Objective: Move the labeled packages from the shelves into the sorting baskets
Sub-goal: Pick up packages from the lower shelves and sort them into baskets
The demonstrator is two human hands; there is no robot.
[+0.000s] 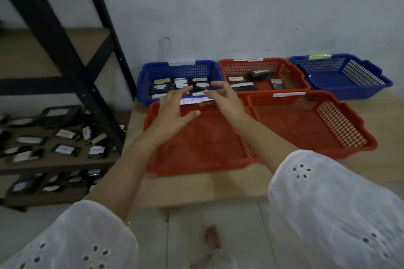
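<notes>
While left hand and right hand hover open and empty, baskets sit on a wooden board

5 baskets sit by the wall. The left hand and the right hand reach out over the front left red basket. Their fingers are spread and they hold nothing. Just behind them, the left blue basket has many small dark packages with white labels. The back red basket has a few. More lie on the black shelves at the left.
</notes>
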